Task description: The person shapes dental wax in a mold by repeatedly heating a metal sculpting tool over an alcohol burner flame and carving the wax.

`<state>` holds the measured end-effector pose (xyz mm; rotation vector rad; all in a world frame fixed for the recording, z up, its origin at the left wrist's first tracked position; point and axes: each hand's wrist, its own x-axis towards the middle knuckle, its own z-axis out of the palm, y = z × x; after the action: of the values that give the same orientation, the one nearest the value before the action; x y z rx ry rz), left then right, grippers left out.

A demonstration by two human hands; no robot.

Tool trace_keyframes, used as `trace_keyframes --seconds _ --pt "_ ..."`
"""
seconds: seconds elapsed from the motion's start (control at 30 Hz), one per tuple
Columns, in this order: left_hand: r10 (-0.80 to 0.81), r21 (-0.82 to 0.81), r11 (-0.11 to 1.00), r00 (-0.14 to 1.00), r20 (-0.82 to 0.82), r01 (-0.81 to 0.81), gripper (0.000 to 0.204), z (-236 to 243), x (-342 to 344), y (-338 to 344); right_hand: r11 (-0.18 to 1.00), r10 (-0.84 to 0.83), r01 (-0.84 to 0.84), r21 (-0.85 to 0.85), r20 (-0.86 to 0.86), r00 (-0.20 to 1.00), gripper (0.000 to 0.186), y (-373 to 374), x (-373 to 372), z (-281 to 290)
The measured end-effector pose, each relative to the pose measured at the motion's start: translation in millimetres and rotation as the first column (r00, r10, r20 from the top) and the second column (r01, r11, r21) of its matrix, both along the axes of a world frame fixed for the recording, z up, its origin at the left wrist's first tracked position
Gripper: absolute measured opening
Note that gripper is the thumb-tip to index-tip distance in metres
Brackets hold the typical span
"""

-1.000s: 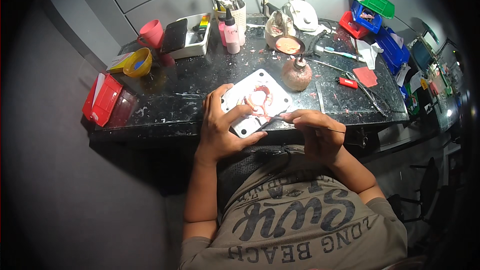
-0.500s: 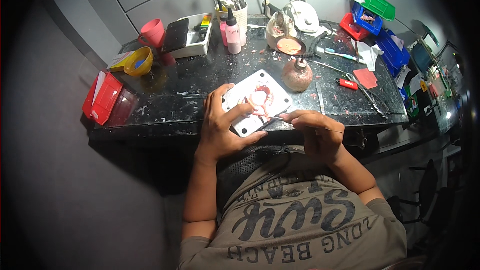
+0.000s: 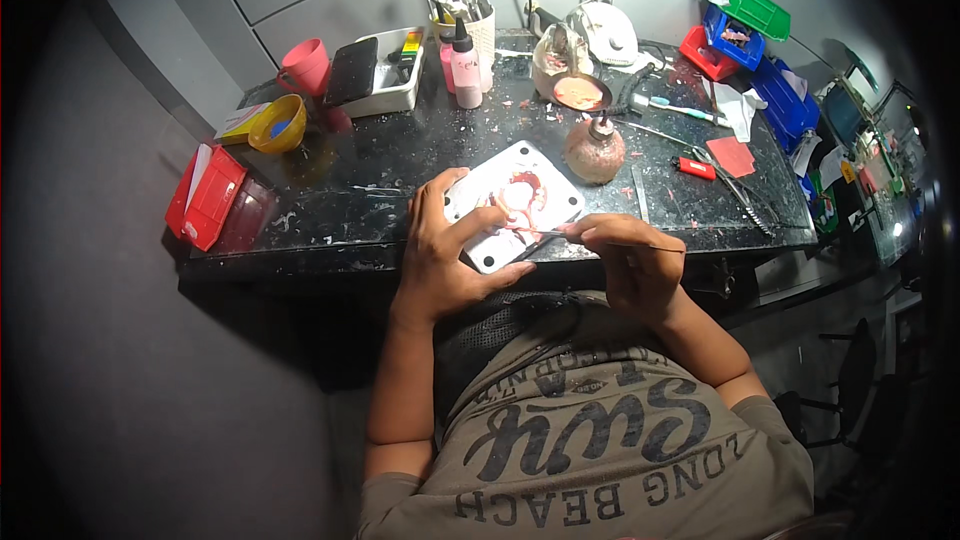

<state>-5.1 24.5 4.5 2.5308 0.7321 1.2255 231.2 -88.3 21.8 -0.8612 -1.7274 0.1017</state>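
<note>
My left hand is closed round the left and near side of a white rounded block with black dots at its corners. The block is tilted over the bench's front edge. In its middle sits a red and pink arch shape, like a denture in wax. Between the fingers of my right hand is a slim handled tool, its tip at the near side of the arch, close to my left index finger. Glare hides the tip's exact contact.
Behind the block stand a round pinkish bottle, a pan of pink material and a squeeze bottle. A red lighter and a pink sheet lie right. At left are a yellow bowl and a red bin.
My right hand has shifted very slightly, with the tool still at the near side of the arch. My left hand and the block look unmoved.
</note>
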Motion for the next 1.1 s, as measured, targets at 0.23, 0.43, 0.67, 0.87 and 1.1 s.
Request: trace_keyframes --seconds 0.23,0.43,0.67,0.87,1.1 --pt "0.003 -0.018 1.0 1.0 -0.004 -0.003 0.057 1 0 0 0.999 0.03 -0.031 -0.021 -0.055 0.998 0.022 0 0 -6" --pt "-0.007 -0.026 1.0 1.0 0.006 0.007 0.056 1 0 1 0.997 0.073 -0.074 -0.038 -0.036 0.997 0.018 -1 1 -2" --pt "0.01 -0.01 1.0 1.0 -0.014 -0.011 0.063 2 -2 1 0.998 0.057 -0.057 0.001 -0.082 0.995 0.014 5 9 1" --pt "0.007 0.001 1.0 1.0 0.012 -0.007 0.075 -2 2 1 0.999 0.029 -0.029 -0.026 -0.022 0.999 0.013 2 9 3" --pt "0.021 0.02 1.0 1.0 0.009 -0.021 0.077 3 -1 1 0.997 0.049 -0.049 -0.059 -0.006 0.999 0.012 0 21 14"
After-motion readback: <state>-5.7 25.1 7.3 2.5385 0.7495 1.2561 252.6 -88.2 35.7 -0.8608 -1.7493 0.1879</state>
